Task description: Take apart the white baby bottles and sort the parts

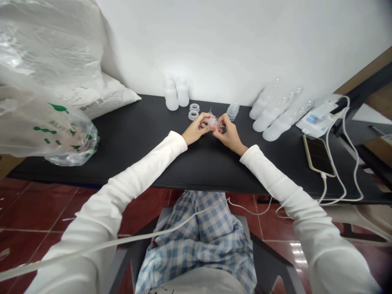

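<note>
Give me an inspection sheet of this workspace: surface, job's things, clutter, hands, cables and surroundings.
Surface: black tabletop against a white wall.
Job's things: small clear plastic part; two clear rings; ribbed clear bottle; two white plastic bottles; row of translucent moulded pieces.
Clutter: plastic bag with green print; white sack; paper packets.
Grippers: left hand and right hand both pinch the part.
Cables: white charging cable runs from a phone over the table edge.
Surroundings: red tiled floor; dark chair.
</note>
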A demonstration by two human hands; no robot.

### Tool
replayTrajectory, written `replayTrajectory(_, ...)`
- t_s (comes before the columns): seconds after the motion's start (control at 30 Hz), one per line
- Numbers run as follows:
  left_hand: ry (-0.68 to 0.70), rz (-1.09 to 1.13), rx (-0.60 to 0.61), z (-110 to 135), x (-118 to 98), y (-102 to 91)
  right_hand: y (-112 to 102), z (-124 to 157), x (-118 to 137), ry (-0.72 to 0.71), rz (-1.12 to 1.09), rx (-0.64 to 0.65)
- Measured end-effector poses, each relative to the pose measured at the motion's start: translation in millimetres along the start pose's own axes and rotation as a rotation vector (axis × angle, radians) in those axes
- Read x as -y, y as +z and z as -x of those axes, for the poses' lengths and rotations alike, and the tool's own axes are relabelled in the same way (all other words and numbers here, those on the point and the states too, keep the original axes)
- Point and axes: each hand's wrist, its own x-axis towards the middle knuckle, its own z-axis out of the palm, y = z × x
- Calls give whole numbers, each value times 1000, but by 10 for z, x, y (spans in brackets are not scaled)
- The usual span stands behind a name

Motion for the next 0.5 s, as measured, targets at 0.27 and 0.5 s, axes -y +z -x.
replayTrajectory(0.27, -143, 24, -146, 11, -63, 64, -2, 2, 49, -226, 180, 124)
replayTrajectory(0.5, -166, 38, -163, -20, -88, 9, -120, -21, 46, -329, 388, 214)
